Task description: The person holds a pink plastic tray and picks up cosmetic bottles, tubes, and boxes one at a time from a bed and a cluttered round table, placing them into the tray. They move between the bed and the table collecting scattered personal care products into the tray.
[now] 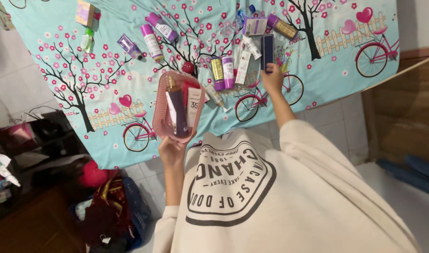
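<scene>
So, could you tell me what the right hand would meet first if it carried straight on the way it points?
The right hand already touches the dark blue box; beyond it, probably the purple-capped bottle, though depth is unclear.

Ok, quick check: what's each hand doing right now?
Left hand: closed on the pink basket, holding it up from below.
Right hand: gripping the dark blue box lying on the bedsheet.
</scene>
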